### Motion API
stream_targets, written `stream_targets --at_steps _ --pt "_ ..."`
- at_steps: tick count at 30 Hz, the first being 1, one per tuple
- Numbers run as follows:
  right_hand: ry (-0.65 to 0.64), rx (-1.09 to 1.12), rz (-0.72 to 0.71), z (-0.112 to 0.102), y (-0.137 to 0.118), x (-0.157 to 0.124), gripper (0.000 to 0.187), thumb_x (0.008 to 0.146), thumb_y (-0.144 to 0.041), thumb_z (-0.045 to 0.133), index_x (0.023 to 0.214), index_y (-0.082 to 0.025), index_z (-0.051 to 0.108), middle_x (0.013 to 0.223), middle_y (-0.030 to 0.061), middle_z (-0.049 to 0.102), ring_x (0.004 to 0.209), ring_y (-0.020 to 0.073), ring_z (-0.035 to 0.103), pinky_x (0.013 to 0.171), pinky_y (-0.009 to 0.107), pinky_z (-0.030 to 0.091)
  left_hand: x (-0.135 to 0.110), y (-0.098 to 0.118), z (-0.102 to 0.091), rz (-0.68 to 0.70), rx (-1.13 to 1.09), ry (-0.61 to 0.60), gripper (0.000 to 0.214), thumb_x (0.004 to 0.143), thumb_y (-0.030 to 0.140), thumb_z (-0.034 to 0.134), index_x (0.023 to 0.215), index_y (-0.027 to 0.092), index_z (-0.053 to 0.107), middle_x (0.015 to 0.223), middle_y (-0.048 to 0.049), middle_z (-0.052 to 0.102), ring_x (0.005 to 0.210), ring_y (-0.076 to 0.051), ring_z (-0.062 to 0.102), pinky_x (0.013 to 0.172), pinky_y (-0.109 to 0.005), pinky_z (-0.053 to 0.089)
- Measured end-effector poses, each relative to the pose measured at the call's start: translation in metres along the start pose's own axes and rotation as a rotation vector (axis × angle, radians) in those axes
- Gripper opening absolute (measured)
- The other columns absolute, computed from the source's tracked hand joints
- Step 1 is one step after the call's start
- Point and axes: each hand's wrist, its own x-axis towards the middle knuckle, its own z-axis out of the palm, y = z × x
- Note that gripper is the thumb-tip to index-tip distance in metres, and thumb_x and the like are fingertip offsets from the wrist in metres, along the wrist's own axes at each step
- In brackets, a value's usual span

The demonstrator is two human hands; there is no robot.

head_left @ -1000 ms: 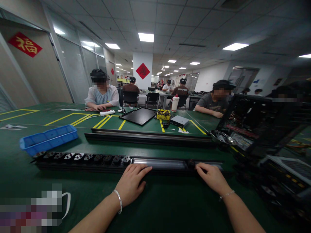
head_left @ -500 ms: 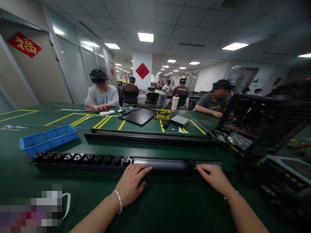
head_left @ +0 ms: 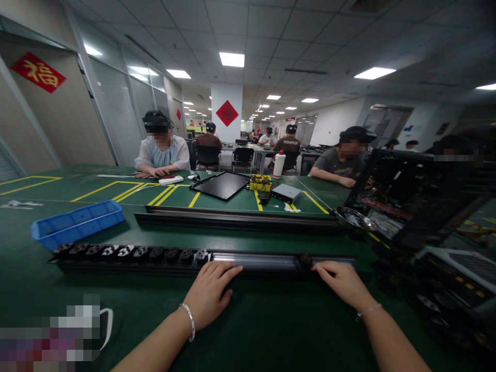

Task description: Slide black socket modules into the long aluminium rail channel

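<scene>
A long black metal channel [head_left: 256,262] lies across the green table in front of me. Its left part holds a row of black socket modules [head_left: 157,254], some with pale or reddish parts; a bare silvery stretch follows on the right. My left hand [head_left: 211,287] rests on the near edge beside the end of the row, fingers stretched out and thumb apart. A single dark module [head_left: 305,261] sits farther right in the channel. Close against its right side, the fingertips of my right hand [head_left: 343,284] come together at the near edge; what lies between them is hidden.
Beyond it lies a second black channel [head_left: 240,219]. A blue bin [head_left: 77,222] stands left, a metal bowl [head_left: 354,219] and an open computer case [head_left: 399,201] right. Farther back are a black panel [head_left: 220,186], a grey box [head_left: 285,193] and two seated people.
</scene>
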Motion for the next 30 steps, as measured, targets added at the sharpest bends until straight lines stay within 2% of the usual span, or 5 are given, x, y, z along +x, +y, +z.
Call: stream_targets --at_steps 30 --pt "0.012 -0.011 0.036 -0.0032 -0.0001 0.0018 0.029 0.078 -0.036 0.043 0.073 -0.024 0.069 0.083 0.0001 0.071 0.081 0.0213 0.064 0.074 0.031 0.047 -0.0002 -0.0014 0.0015 0.002 0.015 0.000 0.064 0.074 0.012 0.053 0.132 0.033 0.035 0.127 0.0005 0.049 0.117 -0.021 0.042 0.102 -0.043 0.030"
